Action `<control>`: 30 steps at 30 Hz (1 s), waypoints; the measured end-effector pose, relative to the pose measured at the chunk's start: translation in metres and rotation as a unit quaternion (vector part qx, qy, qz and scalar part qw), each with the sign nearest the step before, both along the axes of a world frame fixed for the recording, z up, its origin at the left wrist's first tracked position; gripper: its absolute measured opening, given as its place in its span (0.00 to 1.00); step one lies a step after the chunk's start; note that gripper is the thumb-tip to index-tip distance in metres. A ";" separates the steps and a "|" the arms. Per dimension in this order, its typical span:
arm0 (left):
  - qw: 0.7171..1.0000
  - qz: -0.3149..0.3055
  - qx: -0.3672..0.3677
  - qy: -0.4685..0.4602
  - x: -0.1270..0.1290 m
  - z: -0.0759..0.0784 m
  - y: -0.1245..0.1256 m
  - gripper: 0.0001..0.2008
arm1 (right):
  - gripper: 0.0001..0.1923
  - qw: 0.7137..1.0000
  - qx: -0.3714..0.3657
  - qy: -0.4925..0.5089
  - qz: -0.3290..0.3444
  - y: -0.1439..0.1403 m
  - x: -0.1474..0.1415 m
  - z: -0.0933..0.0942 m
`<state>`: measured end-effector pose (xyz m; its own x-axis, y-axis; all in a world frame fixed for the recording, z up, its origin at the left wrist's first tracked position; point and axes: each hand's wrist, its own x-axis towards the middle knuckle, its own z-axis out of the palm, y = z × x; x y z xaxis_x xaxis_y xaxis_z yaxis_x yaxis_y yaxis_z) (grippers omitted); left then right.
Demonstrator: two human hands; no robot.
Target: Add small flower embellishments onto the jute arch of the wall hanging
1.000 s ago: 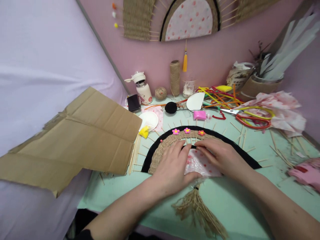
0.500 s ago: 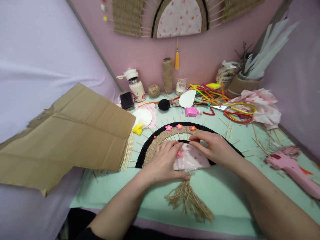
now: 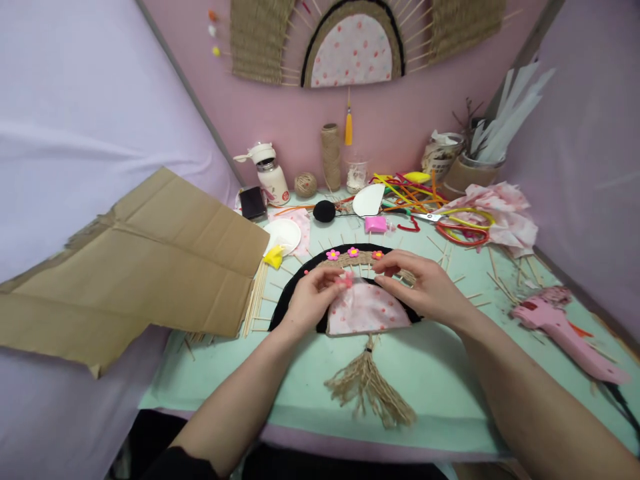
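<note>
My left hand [image 3: 313,297] is closed, thumb against fingers, on a small clear plastic packet of pinkish-red clay [image 3: 345,280]. Across from it, my right hand [image 3: 417,283] has thumb and index finger drawn close in a pinch; whatever lies between them is too small to make out. Both hands hover over a half-round woven piece [image 3: 285,303] with a black rim, stick rays and a spotted pink cloth centre [image 3: 367,310]. Clay flowers [image 3: 353,253] sit along its woven band. A twine tassel [image 3: 370,387] hangs from the straight lower edge onto the green tabletop.
Cardboard [image 3: 185,260] lies to the left. A pink glue gun [image 3: 565,330] and scissors [image 3: 463,223] are at right. Behind stand a white bottle [image 3: 273,177], a twine spool [image 3: 331,157], black clay [image 3: 324,211] and a pink clay packet [image 3: 375,224].
My left hand has lifted off the cloth centre, raising the clear packet toward the woven band. My right hand stays pinched near the band. The view has shifted slightly.
</note>
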<state>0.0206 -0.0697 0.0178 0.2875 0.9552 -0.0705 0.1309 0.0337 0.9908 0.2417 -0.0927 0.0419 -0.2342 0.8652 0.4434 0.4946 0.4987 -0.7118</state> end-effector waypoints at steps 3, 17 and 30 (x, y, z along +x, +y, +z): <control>0.982 0.084 -0.096 -0.139 -0.001 0.001 0.004 0.19 | 0.04 0.998 0.044 0.039 -0.007 -0.003 -0.004 0.000; 0.981 0.071 -0.050 -0.173 0.002 -0.004 0.000 0.15 | 0.15 0.997 0.076 -0.033 -0.003 -0.004 -0.020 -0.019; 0.988 0.004 -0.062 -0.139 0.006 -0.001 -0.006 0.13 | 0.08 0.997 0.009 0.078 -0.001 -0.012 -0.031 -0.017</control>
